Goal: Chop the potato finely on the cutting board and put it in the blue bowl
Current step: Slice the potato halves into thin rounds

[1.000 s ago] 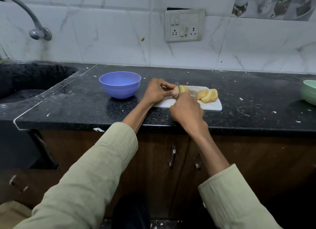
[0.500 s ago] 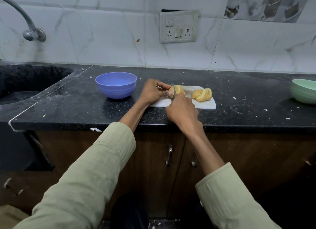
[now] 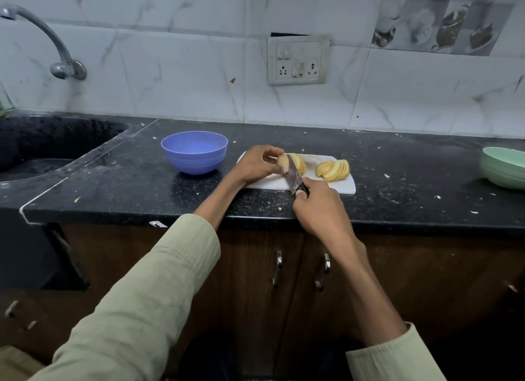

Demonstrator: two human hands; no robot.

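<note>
White plastic, rectangular and scuffed, the cutting board [image 3: 326, 185] lies flat on the speckled black stone counter [image 3: 142, 187], and everything else sits around it. On the board's left part the left hand [image 3: 257, 164] holds the uncut yellow chunk of peeled potato [image 3: 298, 162], thumb and fingertips curled onto it from the left and from above, wrist low and the forearm running back to a rolled pale green sleeve [image 3: 159, 284]. The right hand [image 3: 319, 210] sits at the board's near edge, its fingers wrapped tight round the dark handle of a steel-bladed kitchen knife [image 3: 294, 176]. The blade slants away from that hand and meets the potato chunk just beside the left fingertips; how deep it has gone I cannot tell. That arm comes in from the lower right, elbow bent, wrist over the counter's front edge.

Toward the board's right end, apart from the chunk, a fanned row of yellow potato slices [image 3: 334, 169] leans together. Left of the board, near but not touching it, stands the round blue plastic bowl [image 3: 194, 155]. Well to the board's right, a pale green bowl [image 3: 504, 166] is cut off by the frame edge.
</note>
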